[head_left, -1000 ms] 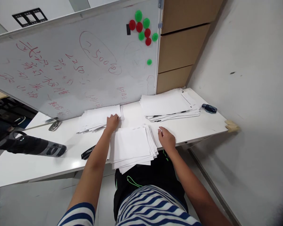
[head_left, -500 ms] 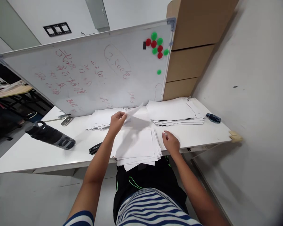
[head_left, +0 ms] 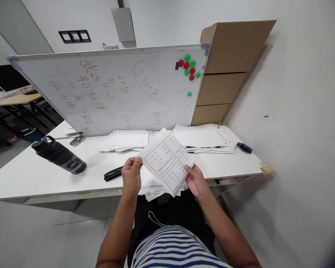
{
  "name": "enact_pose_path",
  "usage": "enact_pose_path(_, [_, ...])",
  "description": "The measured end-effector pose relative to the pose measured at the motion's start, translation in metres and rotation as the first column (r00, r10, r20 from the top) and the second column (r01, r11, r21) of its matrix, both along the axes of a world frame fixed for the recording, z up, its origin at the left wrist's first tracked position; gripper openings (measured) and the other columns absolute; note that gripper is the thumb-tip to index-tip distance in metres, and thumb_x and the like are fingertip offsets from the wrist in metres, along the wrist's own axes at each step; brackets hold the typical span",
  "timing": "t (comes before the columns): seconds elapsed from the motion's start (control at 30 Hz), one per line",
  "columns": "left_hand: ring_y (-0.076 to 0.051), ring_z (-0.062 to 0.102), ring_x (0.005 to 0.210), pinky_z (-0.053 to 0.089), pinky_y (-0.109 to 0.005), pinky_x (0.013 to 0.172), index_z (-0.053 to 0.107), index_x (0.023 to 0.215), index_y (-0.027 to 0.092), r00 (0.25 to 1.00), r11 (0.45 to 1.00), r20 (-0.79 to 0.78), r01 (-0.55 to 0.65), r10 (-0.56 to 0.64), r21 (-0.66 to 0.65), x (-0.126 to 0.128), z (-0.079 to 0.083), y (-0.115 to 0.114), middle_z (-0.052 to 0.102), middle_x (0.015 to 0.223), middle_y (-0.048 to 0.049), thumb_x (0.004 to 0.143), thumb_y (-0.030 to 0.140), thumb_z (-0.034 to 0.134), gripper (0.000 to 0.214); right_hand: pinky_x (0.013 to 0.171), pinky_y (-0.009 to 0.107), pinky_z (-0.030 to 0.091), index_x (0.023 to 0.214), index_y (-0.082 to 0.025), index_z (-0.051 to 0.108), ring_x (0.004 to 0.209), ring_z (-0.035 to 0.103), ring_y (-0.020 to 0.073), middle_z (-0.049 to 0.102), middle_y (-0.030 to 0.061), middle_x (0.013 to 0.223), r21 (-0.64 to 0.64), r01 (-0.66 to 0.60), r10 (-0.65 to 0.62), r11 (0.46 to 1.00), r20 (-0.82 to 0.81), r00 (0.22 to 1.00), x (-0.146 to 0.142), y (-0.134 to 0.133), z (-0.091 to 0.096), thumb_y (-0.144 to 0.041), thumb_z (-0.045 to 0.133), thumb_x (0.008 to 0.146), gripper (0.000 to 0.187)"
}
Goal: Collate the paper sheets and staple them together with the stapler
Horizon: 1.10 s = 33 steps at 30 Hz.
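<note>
A printed sheet of paper (head_left: 167, 160), with boxes and rows of small marks on it, is held up at a slant between my two hands. My left hand (head_left: 132, 175) pinches its left corner between thumb and fingers. On the opposite side, my right hand (head_left: 197, 181) grips the right edge, thumb on top. Beneath the sheet lies a stack of paper (head_left: 153, 190) at the table's front edge, mostly covered by it. Farther back are a left paper pile (head_left: 125, 139) and a right paper pile (head_left: 201, 137).
A black stapler-like object (head_left: 113, 174) lies left of my left hand. A dark bottle (head_left: 60, 154) rests farther left on the white table (head_left: 97, 163). Behind stands a whiteboard (head_left: 108, 89) with magnets, beside stacked cardboard boxes (head_left: 220, 80). A dark blue object (head_left: 244, 147) lies right.
The sheet, earlier lifted by my left hand alone, has come nearer and turned its printed side up. My right hand has taken hold of its right edge. The view has shifted slightly.
</note>
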<state>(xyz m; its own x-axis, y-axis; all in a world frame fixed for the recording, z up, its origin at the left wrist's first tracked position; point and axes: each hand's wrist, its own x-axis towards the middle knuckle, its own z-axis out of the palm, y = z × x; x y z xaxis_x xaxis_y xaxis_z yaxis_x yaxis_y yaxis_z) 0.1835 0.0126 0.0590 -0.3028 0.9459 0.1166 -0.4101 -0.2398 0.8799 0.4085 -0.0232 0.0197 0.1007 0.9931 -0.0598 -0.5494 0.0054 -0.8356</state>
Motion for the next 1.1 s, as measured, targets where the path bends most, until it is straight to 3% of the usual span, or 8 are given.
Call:
enact_pose_path(0.1, [-0.011,0.061,0.074,0.052,-0.027,0.078,0.064,0.078,0.018,0.999,0.999,-0.035,-0.013,0.011,-0.049,-0.021,-0.019,-0.009,0.065,0.074,0.0006,0.071,0.038,0.081,0.027,0.095,0.041,0.052,0.112,-0.023,0.066,0.107,0.065,0.0253,0.072,0.0057,0.112,0.059,0.089,-0.096,0.994,0.137,0.986,0.005,0.009,0.006,-0.039,0.080,0.075,0.042])
enact_pose_path(0.23, [-0.020,0.069,0.085,0.055,-0.036,0.083,0.067,0.101,0.021,0.964,0.974,-0.153,0.205,-0.218,-0.097,-0.049,-0.025,-0.015,0.073,0.090,-0.0044,0.067,0.044,0.082,0.043,0.086,0.038,0.053,0.106,-0.023,0.067,0.095,0.065,0.0230,0.072,0.0043,0.100,0.216,0.001,-0.119,0.976,0.529,0.840,0.011,0.019,0.025,-0.041,0.078,0.076,0.037])
enact_pose_path(0.37, [-0.030,0.069,0.100,0.057,-0.042,0.087,0.073,0.103,0.017,0.804,0.935,-0.484,0.245,-0.344,-0.257,-0.068,-0.016,-0.018,0.075,0.104,-0.0112,0.065,0.046,0.083,0.049,0.087,0.037,0.052,0.115,-0.025,0.066,0.100,0.063,0.0234,0.068,0.0063,0.114,0.290,-0.102,-0.156,0.952,0.743,0.651,0.008,0.022,0.046,-0.044,0.074,0.080,0.041])
enact_pose_path(0.47, [-0.033,0.069,0.101,0.058,-0.045,0.086,0.076,0.100,0.018,0.680,0.926,-0.635,0.200,-0.367,-0.321,-0.071,-0.011,-0.023,0.076,0.103,-0.0106,0.069,0.047,0.080,0.043,0.087,0.037,0.051,0.120,-0.026,0.064,0.101,0.061,0.0236,0.066,0.0072,0.120,0.301,-0.092,-0.193,0.949,0.787,0.587,0.003,0.021,0.049,-0.045,0.072,0.081,0.044])
enact_pose_path(0.6, [-0.033,0.068,0.108,0.059,-0.042,0.085,0.077,0.105,0.022,0.577,0.880,-0.664,0.328,-0.475,-0.344,-0.067,-0.010,-0.028,0.075,0.109,-0.0091,0.071,0.043,0.079,0.040,0.088,0.038,0.050,0.119,-0.026,0.065,0.101,0.061,0.0246,0.065,0.0075,0.121,0.284,-0.071,-0.182,0.956,0.768,0.613,0.005,0.022,0.041,-0.043,0.070,0.081,0.042])
enact_pose_path(0.87, [-0.032,0.070,0.102,0.057,-0.041,0.088,0.079,0.097,0.021,0.592,0.838,-0.593,0.411,-0.545,-0.360,-0.064,-0.020,-0.022,0.076,0.103,-0.0091,0.066,0.039,0.083,0.036,0.088,0.040,0.051,0.116,-0.028,0.068,0.099,0.061,0.0253,0.067,0.0057,0.119,0.180,-0.137,-0.059,0.974,0.788,0.613,0.012,0.020,0.033,-0.043,0.073,0.078,0.042])
enact_pose_path(0.97, [-0.031,0.070,0.102,0.056,-0.041,0.088,0.078,0.099,0.020,0.683,0.879,-0.558,0.312,-0.472,-0.361,-0.054,-0.032,-0.023,0.076,0.106,-0.0096,0.069,0.044,0.081,0.038,0.096,0.041,0.049,0.130,-0.028,0.060,0.109,0.060,0.0257,0.064,0.0075,0.124,0.207,-0.142,-0.056,0.968,0.732,0.679,0.008,0.019,0.024,-0.040,0.074,0.079,0.054])
enact_pose_path(1.1, [-0.031,0.068,0.105,0.055,-0.042,0.090,0.077,0.100,0.018,0.821,0.946,-0.515,0.090,-0.248,-0.312,-0.042,-0.055,-0.021,0.076,0.106,-0.0099,0.072,0.052,0.077,0.044,0.104,0.042,0.046,0.151,-0.032,0.033,0.124,0.056,0.0241,0.057,0.0081,0.139,0.229,-0.131,0.007,0.965,0.473,0.881,0.006,0.024,0.003,-0.035,0.078,0.076,0.087])
